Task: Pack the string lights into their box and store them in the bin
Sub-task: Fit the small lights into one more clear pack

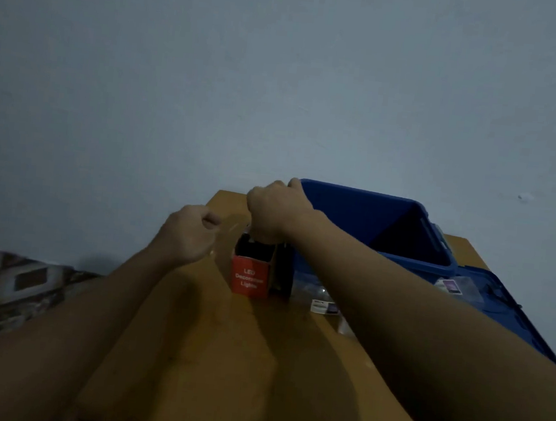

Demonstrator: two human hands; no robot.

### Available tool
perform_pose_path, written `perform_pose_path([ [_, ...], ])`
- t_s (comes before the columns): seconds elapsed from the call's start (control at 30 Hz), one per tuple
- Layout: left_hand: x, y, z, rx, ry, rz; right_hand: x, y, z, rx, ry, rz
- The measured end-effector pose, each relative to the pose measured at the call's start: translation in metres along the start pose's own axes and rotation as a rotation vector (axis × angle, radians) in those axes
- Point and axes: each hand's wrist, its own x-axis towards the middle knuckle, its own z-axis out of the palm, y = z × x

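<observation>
- On the tabletop (pixel 221 357), about midway across, the red box (pixel 250 280) stands upright with its top open and dark inside; its near face reads "LED Decorative Lights".
- Just right of the box, between it and the bin, is a dark shape too dim to identify.
- The blue bin (pixel 373 196) sits on the far right of the tabletop, open, with nothing visible in its shadowed inside.
- The blue lid (pixel 510 321) lies flat, right of and nearer than the bin.
- 1 small packet (pixel 326 307) lies on the tabletop right of the box; a 2nd packet (pixel 451 286) rests on the lid.
- The right hand (pixel 276 212) hangs directly over the box mouth, back of the hand toward the camera, fingers pointing down into the opening. They are hidden, so I cannot tell what they hold or how far they are closed.
- 1 right fingertip overlaps the bin's far-left corner; whether it touches is unclear.
- The left hand (pixel 189 232) is left of the box and above the tabletop, its fingers curled with the thumb pressed to the forefinger in a pinch.
- A faint pale wire (pixel 234 223) runs from that pinch toward the box mouth; the lights themselves are too dim to make out.
- A plain wall (pixel 283 75) fills the far side; patterned cloth (pixel 8 282) lies at the near left.
</observation>
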Motion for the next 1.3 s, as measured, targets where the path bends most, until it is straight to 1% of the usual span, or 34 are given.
perform_pose_path([
  [0.17, 0.013, -0.014, 0.015, 0.058, -0.113, 0.018, 0.031, -0.004, 0.008, -0.028, -0.133, 0.009],
  [0.23, 0.015, -0.017, 0.019, 0.063, -0.117, 0.01, 0.037, -0.005, 0.012, -0.01, -0.175, 0.011],
  [0.33, 0.018, -0.021, 0.021, 0.086, -0.08, -0.005, 0.042, -0.007, 0.019, 0.042, -0.195, 0.022],
  [0.5, 0.011, -0.022, 0.013, 0.097, 0.003, 0.006, 0.04, -0.006, 0.019, 0.073, -0.133, 0.027],
  [0.73, -0.012, 0.006, -0.033, 0.05, 0.122, 0.044, 0.018, -0.007, -0.011, 0.135, 0.051, 0.035],
  [0.83, -0.033, 0.03, -0.059, 0.0, 0.165, 0.075, -0.003, -0.005, -0.033, 0.28, 0.13, 0.043],
  [0.97, -0.07, 0.063, -0.083, -0.161, 0.168, 0.119, -0.041, -0.002, -0.052, 0.517, 0.276, 0.037],
  [1.1, -0.111, 0.089, -0.091, -0.356, 0.085, 0.144, -0.093, -0.002, -0.062, 0.733, 0.4, 0.076],
  [1.3, -0.175, 0.116, -0.07, -0.554, -0.04, 0.171, -0.185, -0.002, -0.059, 1.049, 0.442, 0.098],
])
